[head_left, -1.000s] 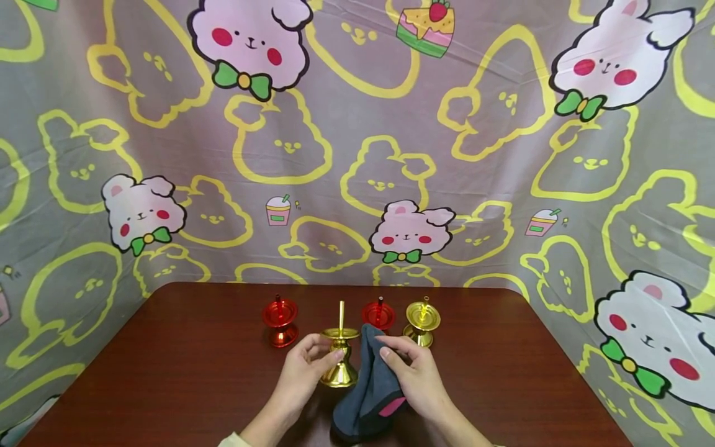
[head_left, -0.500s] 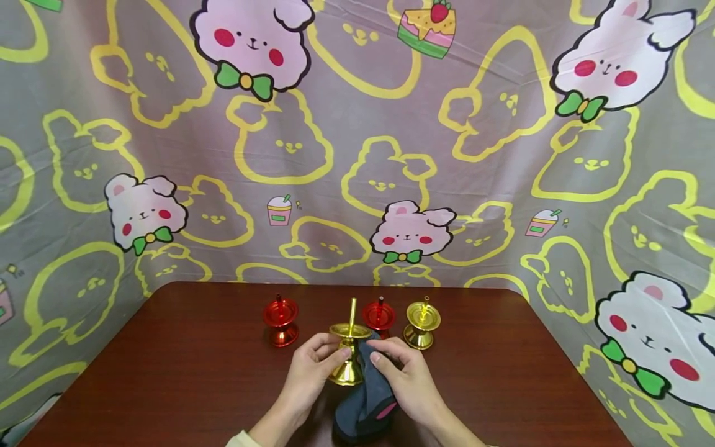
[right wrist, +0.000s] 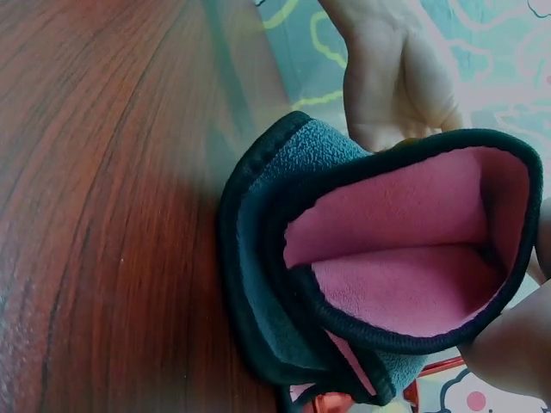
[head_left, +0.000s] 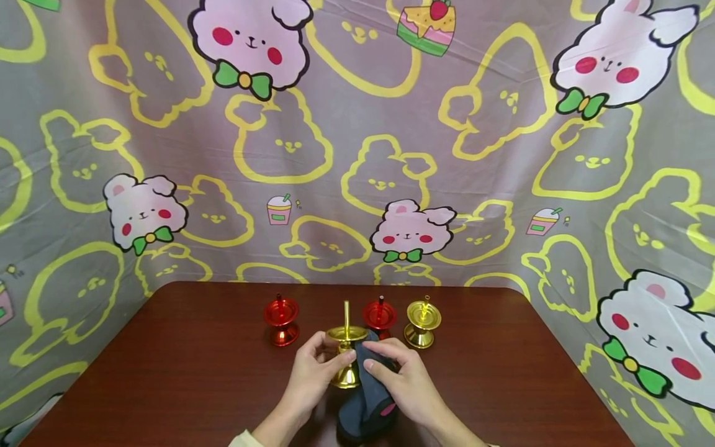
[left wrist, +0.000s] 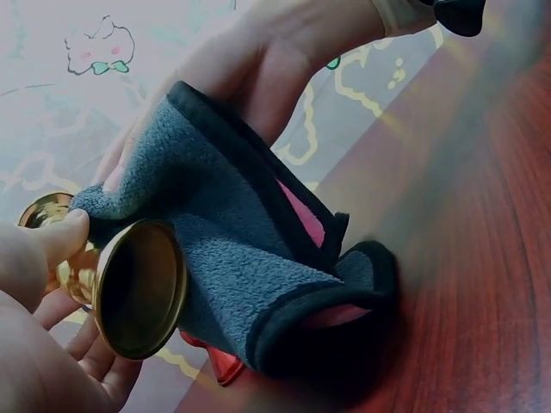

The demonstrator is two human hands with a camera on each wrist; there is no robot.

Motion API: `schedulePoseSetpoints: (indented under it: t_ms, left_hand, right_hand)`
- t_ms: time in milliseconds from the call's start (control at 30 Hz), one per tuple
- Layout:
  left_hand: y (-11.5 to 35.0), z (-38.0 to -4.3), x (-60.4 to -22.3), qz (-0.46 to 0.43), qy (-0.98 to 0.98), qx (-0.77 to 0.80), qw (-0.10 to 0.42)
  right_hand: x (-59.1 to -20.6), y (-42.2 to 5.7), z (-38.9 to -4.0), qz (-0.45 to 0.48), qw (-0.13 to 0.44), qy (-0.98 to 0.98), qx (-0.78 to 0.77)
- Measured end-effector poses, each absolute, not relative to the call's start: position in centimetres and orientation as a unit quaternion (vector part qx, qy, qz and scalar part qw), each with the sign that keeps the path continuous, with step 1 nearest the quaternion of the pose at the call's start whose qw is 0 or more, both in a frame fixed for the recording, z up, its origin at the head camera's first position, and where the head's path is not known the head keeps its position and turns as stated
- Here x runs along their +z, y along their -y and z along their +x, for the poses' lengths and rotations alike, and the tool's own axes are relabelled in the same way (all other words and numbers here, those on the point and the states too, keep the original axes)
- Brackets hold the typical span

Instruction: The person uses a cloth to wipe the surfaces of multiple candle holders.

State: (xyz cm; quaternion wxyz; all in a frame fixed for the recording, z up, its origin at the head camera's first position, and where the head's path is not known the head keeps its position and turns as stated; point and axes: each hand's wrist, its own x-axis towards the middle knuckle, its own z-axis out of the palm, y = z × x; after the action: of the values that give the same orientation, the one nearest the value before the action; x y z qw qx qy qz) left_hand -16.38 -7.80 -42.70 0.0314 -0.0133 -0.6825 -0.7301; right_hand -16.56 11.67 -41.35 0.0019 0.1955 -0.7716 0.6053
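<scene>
The person's left hand [head_left: 310, 372] is reaching in from the left and gripping the gold candle holder [head_left: 346, 375] at its stem, thumb lying along the near side and fingers curling behind. The holder is standing upright in that grip, its hollow base showing in the left wrist view. The right hand [head_left: 408, 379] is angling in opposite, thumb and fingers pinching the folded blue-grey cloth [head_left: 357, 422], which is touching the holder's side. Beyond them, two red holders [head_left: 283, 335] and another gold one [head_left: 420, 336] are standing on the table [head_left: 195, 372].
</scene>
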Motion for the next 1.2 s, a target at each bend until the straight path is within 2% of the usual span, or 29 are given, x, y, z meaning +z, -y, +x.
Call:
schedulePoseSetpoints:
  t_ms: [500,933,1200]
  left_hand:
    - [7.94,-16.05,-42.5,-0.048,0.663,-0.747,0.011]
    - [8.74,-15.74,-42.5,-0.11,0.693,-0.712,-0.018]
    - [8.62,-15.69,-42.36,-0.088,0.686,-0.722,0.003]
  right_hand:
    - [-41.82,-11.58,-16.75,0.195,0.033,0.771,0.605]
    - [-41.81,-11.49,-16.74,0.202,0.011,0.772,0.603]
    - [-42.0,-11.18,-16.72,0.204,0.026,0.779,0.592]
